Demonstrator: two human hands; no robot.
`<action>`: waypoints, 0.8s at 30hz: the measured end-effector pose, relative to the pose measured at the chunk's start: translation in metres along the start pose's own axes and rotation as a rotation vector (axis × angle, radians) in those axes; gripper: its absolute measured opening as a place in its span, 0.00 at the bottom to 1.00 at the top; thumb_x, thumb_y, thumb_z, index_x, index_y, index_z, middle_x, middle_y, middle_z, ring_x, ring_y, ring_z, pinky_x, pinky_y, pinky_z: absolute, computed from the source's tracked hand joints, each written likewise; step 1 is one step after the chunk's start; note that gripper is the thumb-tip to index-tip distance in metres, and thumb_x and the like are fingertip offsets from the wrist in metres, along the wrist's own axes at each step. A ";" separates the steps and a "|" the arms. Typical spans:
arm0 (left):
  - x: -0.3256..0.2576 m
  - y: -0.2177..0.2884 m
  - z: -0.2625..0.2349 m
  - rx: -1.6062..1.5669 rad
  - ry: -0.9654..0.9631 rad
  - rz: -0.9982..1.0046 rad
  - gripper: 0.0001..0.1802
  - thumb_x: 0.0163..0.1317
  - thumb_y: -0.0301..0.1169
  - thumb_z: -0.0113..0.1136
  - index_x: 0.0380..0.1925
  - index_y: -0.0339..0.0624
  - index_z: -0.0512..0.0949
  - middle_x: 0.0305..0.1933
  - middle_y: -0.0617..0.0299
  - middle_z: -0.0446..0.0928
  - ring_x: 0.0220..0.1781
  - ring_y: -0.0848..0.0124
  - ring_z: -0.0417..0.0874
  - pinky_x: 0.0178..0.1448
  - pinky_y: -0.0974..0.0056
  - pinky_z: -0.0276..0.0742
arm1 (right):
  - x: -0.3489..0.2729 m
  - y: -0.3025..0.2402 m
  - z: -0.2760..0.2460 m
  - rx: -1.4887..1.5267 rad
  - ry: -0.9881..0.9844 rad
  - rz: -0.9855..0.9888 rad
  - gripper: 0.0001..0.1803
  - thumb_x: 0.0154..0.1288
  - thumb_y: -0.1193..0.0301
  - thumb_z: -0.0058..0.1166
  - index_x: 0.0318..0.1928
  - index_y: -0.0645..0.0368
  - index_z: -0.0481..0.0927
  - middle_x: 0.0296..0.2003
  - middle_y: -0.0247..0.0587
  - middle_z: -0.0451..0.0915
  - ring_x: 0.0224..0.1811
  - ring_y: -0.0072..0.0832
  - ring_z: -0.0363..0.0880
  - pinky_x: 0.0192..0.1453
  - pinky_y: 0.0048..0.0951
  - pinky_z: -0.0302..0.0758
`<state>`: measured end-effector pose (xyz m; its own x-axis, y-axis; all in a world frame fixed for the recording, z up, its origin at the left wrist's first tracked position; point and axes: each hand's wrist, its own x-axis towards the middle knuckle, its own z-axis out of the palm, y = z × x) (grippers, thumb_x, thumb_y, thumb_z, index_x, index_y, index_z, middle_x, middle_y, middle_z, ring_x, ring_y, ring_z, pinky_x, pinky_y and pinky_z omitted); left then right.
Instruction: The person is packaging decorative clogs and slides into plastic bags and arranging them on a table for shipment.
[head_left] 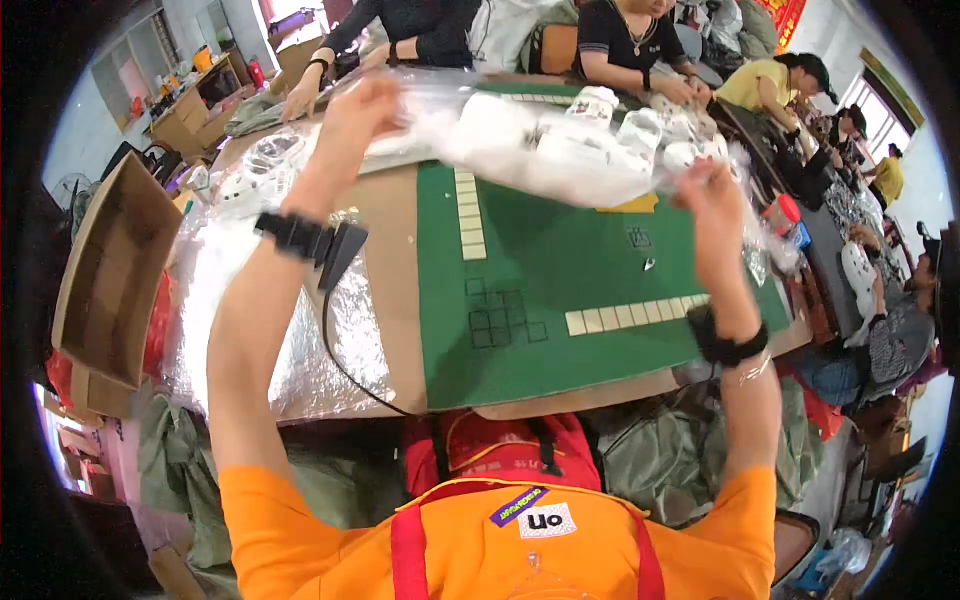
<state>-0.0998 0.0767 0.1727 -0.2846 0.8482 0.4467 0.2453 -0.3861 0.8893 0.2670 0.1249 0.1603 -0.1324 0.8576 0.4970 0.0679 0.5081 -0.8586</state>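
Note:
A clear plastic bag point(500, 135) with white, rounded, padded-looking pieces in it is stretched over the far part of a green mat point(540, 370). My left hand point(367, 110) is raised at the far left, closed on one end of the bag. At the other end, my right hand point(710, 185) pinches the plastic with bent fingers. The white pieces sag between my hands, and their exact kind is hard to make out. A black strap with a small device point(310, 240) sits on my left wrist, its cable trailing over the table; a black band point(735, 340) rings my right wrist.
Shiny plastic sheets point(240, 320) cover the table's left side beside an open cardboard box point(115, 270). Pale strips point(635, 313) lie on the mat. A red-lidded jar point(785, 210) stands at the right. Several people work across the table and along the right.

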 end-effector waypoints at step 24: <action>-0.155 -0.083 0.025 0.646 0.294 0.059 0.09 0.54 0.21 0.52 0.37 0.36 0.73 0.34 0.58 0.75 0.37 0.66 0.75 0.41 0.65 0.70 | -0.199 0.077 0.019 0.523 -0.060 0.937 0.13 0.61 0.74 0.45 0.47 0.55 0.64 0.38 0.35 0.74 0.37 0.23 0.74 0.35 0.22 0.69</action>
<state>-0.0527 -0.0140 0.0275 -0.4699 0.6645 0.5811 0.7423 -0.0589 0.6675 0.2796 -0.0081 -0.0076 -0.2969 0.8752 -0.3819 -0.2624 -0.4593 -0.8486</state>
